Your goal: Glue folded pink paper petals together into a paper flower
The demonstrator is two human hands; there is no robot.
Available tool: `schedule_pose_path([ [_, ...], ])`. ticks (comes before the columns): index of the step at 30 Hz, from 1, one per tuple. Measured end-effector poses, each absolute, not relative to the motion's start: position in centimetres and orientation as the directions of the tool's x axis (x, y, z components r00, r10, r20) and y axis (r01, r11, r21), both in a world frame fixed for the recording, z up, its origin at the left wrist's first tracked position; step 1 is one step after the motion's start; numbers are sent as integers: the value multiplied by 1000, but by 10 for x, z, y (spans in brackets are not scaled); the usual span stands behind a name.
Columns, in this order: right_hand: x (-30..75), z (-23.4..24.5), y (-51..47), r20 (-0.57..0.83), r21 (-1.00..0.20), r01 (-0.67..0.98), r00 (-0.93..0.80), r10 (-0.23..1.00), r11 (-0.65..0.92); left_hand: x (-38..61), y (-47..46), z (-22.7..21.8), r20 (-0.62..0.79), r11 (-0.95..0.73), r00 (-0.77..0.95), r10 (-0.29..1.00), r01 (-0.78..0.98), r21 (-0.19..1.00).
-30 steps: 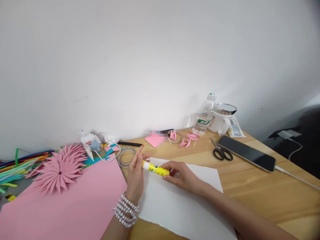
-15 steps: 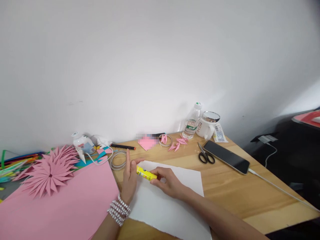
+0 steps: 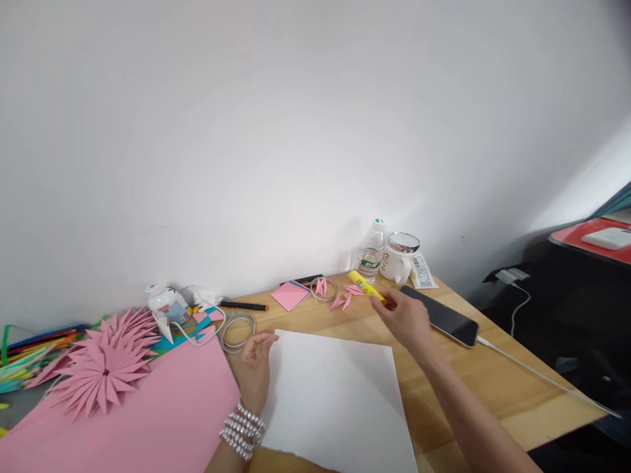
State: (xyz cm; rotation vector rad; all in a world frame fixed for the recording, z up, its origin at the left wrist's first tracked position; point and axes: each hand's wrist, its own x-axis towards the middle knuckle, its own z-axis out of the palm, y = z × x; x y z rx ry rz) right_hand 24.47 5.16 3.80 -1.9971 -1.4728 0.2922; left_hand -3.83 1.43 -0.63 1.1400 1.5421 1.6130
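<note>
My right hand (image 3: 405, 320) is closed on a yellow glue stick (image 3: 365, 285) and holds it out over the far side of the wooden table (image 3: 473, 374), just past small folded pink paper pieces (image 3: 345, 299) and next to a black phone (image 3: 441, 317). My left hand (image 3: 255, 368), with a beaded bracelet at the wrist, rests at the left edge of a white sheet (image 3: 335, 401); its fingers are loosely curled and hold nothing.
A large pink sheet (image 3: 138, 420) with a pink paper flower (image 3: 98, 368) lies at the left beside coloured strips (image 3: 29, 345). At the back stand a water bottle (image 3: 372, 253), a white mug (image 3: 398, 261), a pink square (image 3: 290, 295), a wire ring (image 3: 237, 328) and a white cable.
My right hand has carried the glue stick from my left hand over the white sheet to the far right, near the phone. My left hand has let go and lowered.
</note>
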Motion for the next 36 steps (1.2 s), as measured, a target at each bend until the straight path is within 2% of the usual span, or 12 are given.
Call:
schedule_pose_path([
  [2,257,39,52,122,-439,820,459,880,-367,-37,13,-6,169,-118,-337,926,168,979],
  [5,262,31,62,37,-299,826,511,859,-479,-33,11,-2,156,-107,-268,951,189,976],
  [7,260,23,72,7,-254,827,520,854,-502,-31,11,0,144,-113,-243,959,137,984],
  [12,254,10,86,2,-204,844,507,862,-496,-32,12,2,0,-43,-231,973,-180,983],
  [15,247,11,87,45,-170,867,482,875,-469,-33,13,2,-65,-1,-255,965,-247,969],
  [17,238,16,88,102,-220,900,404,909,-375,-32,13,2,-85,21,-237,968,-258,966],
  [19,222,23,91,154,-377,916,205,967,-135,-32,14,1,-100,42,-191,976,-287,957],
  [21,200,27,95,149,-457,889,47,988,27,-33,14,1,-142,85,-134,981,-360,929],
  [26,141,23,91,173,-680,668,-253,952,302,-41,16,2,-278,197,-68,958,-547,814],
  [31,115,4,74,159,-832,449,-370,915,326,-47,19,-2,-333,219,-77,940,-612,760],
  [36,126,-12,72,107,-895,369,-367,924,250,-47,20,-6,-380,237,-78,922,-662,711],
])
